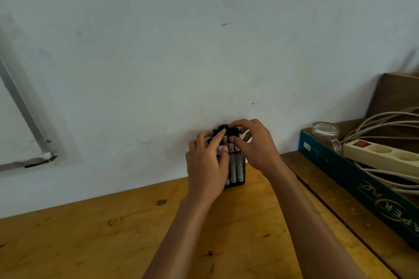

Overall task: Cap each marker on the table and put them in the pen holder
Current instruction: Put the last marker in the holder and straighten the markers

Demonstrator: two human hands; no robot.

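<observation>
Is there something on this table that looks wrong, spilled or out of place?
Nothing stands out. The markers stand upright in the mesh pen holder with black caps on, both hands on their tops. On the wooden table only dark knots show, no loose marker.

The black mesh pen holder (238, 171) is partly covered by the left hand (207, 165). The black-capped marker tops (226, 132) are mostly hidden under both hands' fingers. The teal cardboard box (362, 179) is cut off at the right edge.

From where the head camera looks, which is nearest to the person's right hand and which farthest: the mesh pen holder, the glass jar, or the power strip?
Measured from the right hand:
1. Mesh pen holder, under the fingers by the wall, its capped markers being touched.
2. Glass jar, off to the right on the blue box.
3. Power strip, farther right beyond the jar.
</observation>
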